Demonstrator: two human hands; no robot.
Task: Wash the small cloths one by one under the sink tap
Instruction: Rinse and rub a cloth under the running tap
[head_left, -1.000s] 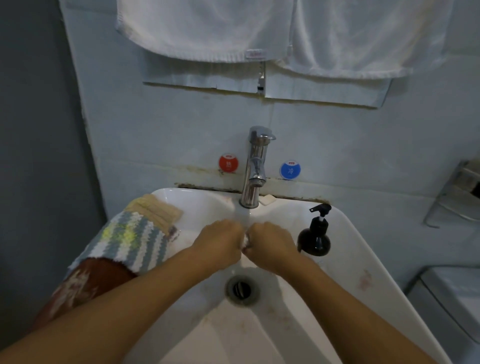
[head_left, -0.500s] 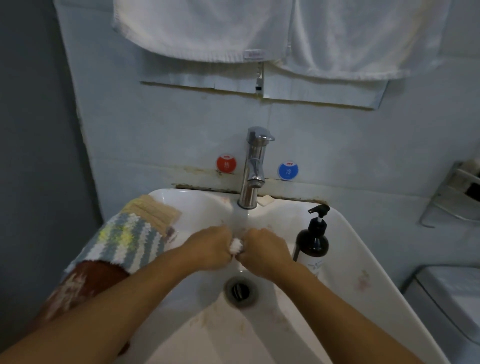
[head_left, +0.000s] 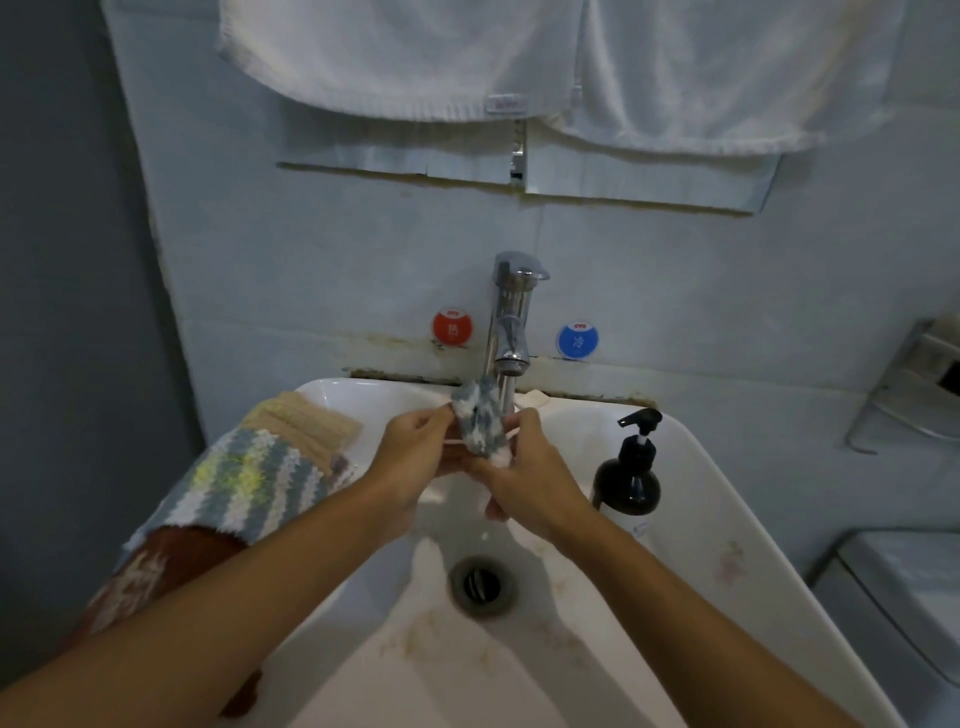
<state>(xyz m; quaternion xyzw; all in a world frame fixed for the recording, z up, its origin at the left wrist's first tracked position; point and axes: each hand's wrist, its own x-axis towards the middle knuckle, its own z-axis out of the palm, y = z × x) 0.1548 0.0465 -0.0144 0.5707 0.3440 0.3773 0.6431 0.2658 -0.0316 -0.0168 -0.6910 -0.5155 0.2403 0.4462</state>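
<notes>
Both hands, left hand and right hand, pinch the cloth, which sticks up between their fingertips just below the tap.

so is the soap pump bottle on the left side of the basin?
No, the black pump bottle stands on the right of the sink rim.

Left forearm: bare from the frame's lower edge to the wrist, no sleeve in view.
Right forearm: bare likewise, no sleeve in view.
Left hand: bare, no glove, ring or band visible.
Right hand: bare, no glove, ring or band visible.
Wrists: unadorned, no watch or bracelet on the parts that show.
</notes>
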